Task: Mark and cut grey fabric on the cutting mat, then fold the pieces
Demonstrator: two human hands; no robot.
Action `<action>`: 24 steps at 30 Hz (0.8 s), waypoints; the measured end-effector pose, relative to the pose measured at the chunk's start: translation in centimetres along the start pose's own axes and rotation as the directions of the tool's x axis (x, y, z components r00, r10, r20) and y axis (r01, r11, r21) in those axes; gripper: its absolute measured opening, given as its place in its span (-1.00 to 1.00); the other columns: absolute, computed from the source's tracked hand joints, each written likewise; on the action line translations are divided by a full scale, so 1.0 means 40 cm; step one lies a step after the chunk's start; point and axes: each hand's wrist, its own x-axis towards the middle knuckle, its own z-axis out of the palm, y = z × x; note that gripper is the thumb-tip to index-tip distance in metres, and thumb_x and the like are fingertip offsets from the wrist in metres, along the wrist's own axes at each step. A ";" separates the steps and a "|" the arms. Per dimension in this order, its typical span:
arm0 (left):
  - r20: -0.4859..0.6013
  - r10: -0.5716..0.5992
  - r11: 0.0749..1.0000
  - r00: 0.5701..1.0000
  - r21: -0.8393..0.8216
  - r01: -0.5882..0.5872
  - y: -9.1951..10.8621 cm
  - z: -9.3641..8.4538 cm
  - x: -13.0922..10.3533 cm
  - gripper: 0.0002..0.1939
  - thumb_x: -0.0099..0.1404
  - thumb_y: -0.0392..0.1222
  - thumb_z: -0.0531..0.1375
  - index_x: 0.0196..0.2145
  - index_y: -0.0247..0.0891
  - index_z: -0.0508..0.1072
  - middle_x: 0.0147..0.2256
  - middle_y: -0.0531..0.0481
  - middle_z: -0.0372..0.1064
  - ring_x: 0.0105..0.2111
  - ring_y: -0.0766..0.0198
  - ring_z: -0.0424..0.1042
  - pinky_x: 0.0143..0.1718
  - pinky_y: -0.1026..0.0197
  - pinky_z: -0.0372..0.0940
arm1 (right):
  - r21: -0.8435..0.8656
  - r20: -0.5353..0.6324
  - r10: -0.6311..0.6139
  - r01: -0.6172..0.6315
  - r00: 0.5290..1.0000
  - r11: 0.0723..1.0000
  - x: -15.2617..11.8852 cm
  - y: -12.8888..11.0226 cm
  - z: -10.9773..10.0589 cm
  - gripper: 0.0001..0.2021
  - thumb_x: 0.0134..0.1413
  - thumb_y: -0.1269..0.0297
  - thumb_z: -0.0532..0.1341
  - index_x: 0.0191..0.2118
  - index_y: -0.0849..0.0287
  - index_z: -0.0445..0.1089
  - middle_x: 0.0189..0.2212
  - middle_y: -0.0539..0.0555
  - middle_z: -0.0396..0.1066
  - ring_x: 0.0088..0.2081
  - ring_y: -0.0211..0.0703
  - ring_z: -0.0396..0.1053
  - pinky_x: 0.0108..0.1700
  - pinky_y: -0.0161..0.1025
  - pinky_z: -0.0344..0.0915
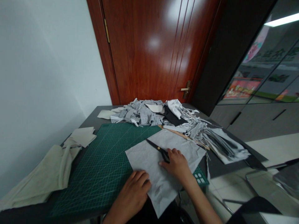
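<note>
A light grey piece of fabric lies slanted across the green cutting mat, one corner hanging over the table's front edge. Black scissors rest on it, blades pointing up and left. My right hand has its thumb and fingers around the scissors' handles, which it partly covers. At the fabric's lower left edge, my left hand has its fingers curled together over the border; its thumb is hidden beneath. A wooden ruler runs along the fabric's far right side, partly under scraps.
Grey and white fabric scraps are heaped at the back, with a black piece among them. Folded cream cloth lies at the left near the wall. More folded strips sit at the right. A brown door stands behind the table.
</note>
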 end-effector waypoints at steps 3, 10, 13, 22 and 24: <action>-0.005 -0.025 1.000 1.000 0.012 0.025 0.007 -0.007 0.004 -0.66 0.19 -0.57 0.07 -0.27 -0.17 0.46 -0.15 0.01 0.47 -0.01 0.13 0.39 0.06 0.06 0.28 | -0.088 -0.008 0.046 -0.046 0.999 0.995 -0.011 -0.032 0.018 -0.52 0.06 -0.03 0.36 -0.05 0.25 0.45 -0.15 0.33 0.48 -0.08 0.21 0.44 -0.10 -0.07 0.28; -0.450 -0.289 0.957 0.845 -0.154 0.245 -0.127 -0.031 -0.039 -0.66 0.15 -0.45 0.05 -0.22 -0.17 0.51 -0.17 -0.07 0.50 -0.16 0.10 0.43 -0.11 0.06 0.36 | 0.566 0.032 -0.075 0.044 0.997 0.823 0.038 0.058 0.011 -0.67 0.22 0.01 0.15 -0.32 0.18 0.45 -0.55 -0.01 0.36 -0.47 -0.16 0.29 -0.42 -0.28 0.11; -0.696 -0.478 0.869 0.535 -0.285 0.405 -0.222 -0.047 -0.080 -0.77 0.19 -0.26 0.11 -0.21 -0.21 0.50 -0.18 -0.09 0.47 -0.14 0.05 0.43 -0.04 0.00 0.36 | 0.730 -0.032 0.006 0.019 0.999 0.683 0.052 0.119 -0.027 -0.59 0.09 -0.13 0.21 -0.36 0.19 0.44 -0.55 -0.02 0.34 -0.48 -0.19 0.24 -0.43 -0.28 0.12; -0.688 -0.668 0.743 0.283 -0.592 0.312 -0.252 -0.077 -0.129 -0.72 0.27 0.00 0.16 -0.15 -0.20 0.42 -0.11 -0.09 0.46 -0.04 0.02 0.43 0.19 -0.13 0.26 | 0.790 -0.089 0.405 -0.183 0.910 0.585 0.071 0.363 -0.061 -0.50 -0.23 -0.16 0.30 -0.35 0.24 0.48 -0.48 0.14 0.48 -0.43 -0.05 0.37 -0.38 -0.19 0.23; -0.716 -0.631 0.775 0.299 -0.567 0.280 -0.240 -0.078 -0.119 -0.75 0.30 0.00 0.13 -0.19 -0.20 0.41 -0.14 -0.08 0.45 -0.05 0.02 0.43 0.20 -0.16 0.24 | 0.752 -0.116 0.413 -0.192 0.903 0.631 0.071 0.392 -0.049 -0.52 -0.18 -0.16 0.26 -0.36 0.23 0.48 -0.49 0.15 0.49 -0.43 -0.02 0.39 -0.38 -0.17 0.24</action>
